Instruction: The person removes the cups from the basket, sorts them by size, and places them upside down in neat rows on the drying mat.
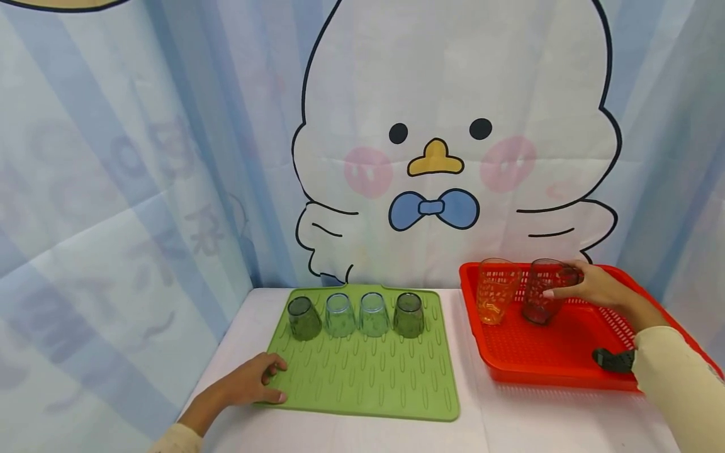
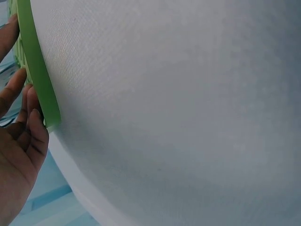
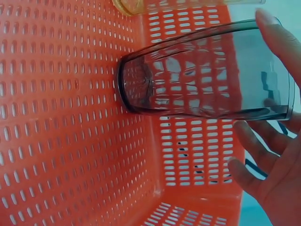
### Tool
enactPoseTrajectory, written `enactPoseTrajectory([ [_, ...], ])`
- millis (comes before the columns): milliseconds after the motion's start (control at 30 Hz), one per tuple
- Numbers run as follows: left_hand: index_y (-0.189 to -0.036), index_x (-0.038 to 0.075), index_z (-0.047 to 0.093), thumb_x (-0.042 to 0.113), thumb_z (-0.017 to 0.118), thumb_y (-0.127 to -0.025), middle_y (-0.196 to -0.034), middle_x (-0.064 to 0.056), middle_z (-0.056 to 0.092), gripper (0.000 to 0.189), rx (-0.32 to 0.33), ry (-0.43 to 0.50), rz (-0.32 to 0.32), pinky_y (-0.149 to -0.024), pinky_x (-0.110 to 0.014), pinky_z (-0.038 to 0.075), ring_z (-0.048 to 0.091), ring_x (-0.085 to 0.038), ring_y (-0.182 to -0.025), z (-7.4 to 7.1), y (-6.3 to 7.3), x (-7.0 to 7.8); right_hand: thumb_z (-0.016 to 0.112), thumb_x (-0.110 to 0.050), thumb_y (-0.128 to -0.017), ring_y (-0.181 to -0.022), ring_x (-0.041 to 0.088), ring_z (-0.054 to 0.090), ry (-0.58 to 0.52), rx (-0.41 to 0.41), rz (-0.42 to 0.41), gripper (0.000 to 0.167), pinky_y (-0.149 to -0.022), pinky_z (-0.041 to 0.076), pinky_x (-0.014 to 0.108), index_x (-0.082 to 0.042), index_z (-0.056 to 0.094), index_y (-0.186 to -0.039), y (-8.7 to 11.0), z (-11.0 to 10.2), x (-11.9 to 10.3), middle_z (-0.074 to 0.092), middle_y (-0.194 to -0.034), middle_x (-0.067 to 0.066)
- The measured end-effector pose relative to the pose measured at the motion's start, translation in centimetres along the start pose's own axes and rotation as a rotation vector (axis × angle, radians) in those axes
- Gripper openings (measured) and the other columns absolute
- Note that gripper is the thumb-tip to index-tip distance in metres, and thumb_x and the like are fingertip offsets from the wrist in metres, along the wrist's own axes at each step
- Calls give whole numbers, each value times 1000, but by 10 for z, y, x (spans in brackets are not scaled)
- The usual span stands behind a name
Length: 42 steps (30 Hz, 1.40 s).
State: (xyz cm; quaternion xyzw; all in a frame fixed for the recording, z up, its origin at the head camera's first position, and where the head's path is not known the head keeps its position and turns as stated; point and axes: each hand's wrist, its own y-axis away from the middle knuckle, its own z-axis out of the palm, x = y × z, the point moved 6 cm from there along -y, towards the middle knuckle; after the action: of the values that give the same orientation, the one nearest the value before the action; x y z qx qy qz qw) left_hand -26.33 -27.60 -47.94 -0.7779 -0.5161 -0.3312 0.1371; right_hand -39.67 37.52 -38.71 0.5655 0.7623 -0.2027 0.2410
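In the red basket (image 1: 544, 352), a tall smoky-grey glass (image 3: 193, 75) stands upright, wider at its rim. My right hand (image 1: 597, 289) holds it near the rim, thumb on one side and fingers round the other. A tall amber glass (image 1: 497, 292) stands just left of it. My left hand (image 1: 249, 380) rests at the near left edge of the green drying mat (image 1: 362, 384), fingers loosely bent and touching the mat. Along the mat's back stand a dark glass (image 1: 304, 319) at the left, two clear glasses (image 1: 374, 314) and another dark glass (image 1: 409, 314), all upside down.
The basket has slotted walls and sits right of the mat on a white-covered table (image 1: 334, 434). A black strap-like thing (image 1: 614, 360) shows by the right sleeve. A printed curtain (image 1: 430, 82) hangs close behind the table, and another stretch of curtain (image 1: 102, 220) runs down the left.
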Motion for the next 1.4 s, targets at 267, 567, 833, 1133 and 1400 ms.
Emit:
enactPoseTrajectory([
  [267, -119, 2, 58, 29, 83, -83, -103, -8, 52, 52, 8, -14, 12, -76, -29, 46, 50, -18, -90, 0, -1, -1, 73, -33, -92, -115, 44, 55, 0, 8, -2, 81, -82, 56, 41, 11, 32, -147, 1, -1, 0, 53, -133, 33],
  [567, -118, 1, 59, 29, 83, -83, -103, -8, 53, 51, 8, -16, 22, -76, -29, 47, 51, -19, -90, 0, -2, 1, 74, -35, -91, -105, 29, 60, 40, 59, -13, 76, -74, 52, 27, 10, 40, -142, 4, -9, -2, 58, -127, 29],
  [833, -117, 2, 60, 31, 82, -84, -101, -7, 54, 50, 17, -31, 44, -74, -28, 47, 51, -14, -88, -1, -2, 1, 74, -38, -91, -111, 39, 58, 58, 91, -17, 84, -78, 52, 30, 14, 35, -144, 9, -19, -15, 56, -129, 31],
  [1133, -115, 3, 63, 31, 82, -84, -101, -6, 58, 47, 38, -48, 53, -73, -27, 49, 54, -13, -86, -3, -1, 2, 73, -42, -90, -116, 44, 52, 57, 128, -29, 85, -87, 51, 49, 12, 36, -144, 23, -23, -34, 53, -132, 30],
  [1400, -117, 0, 62, 31, 81, -85, -107, -9, 63, 48, 88, -58, 108, -75, -29, 52, 59, -18, -88, -7, -3, 20, 78, -38, -87, -100, 4, 53, 49, 174, -66, 79, -71, 52, 24, 3, 41, -144, 42, -21, -64, 59, -128, 22],
])
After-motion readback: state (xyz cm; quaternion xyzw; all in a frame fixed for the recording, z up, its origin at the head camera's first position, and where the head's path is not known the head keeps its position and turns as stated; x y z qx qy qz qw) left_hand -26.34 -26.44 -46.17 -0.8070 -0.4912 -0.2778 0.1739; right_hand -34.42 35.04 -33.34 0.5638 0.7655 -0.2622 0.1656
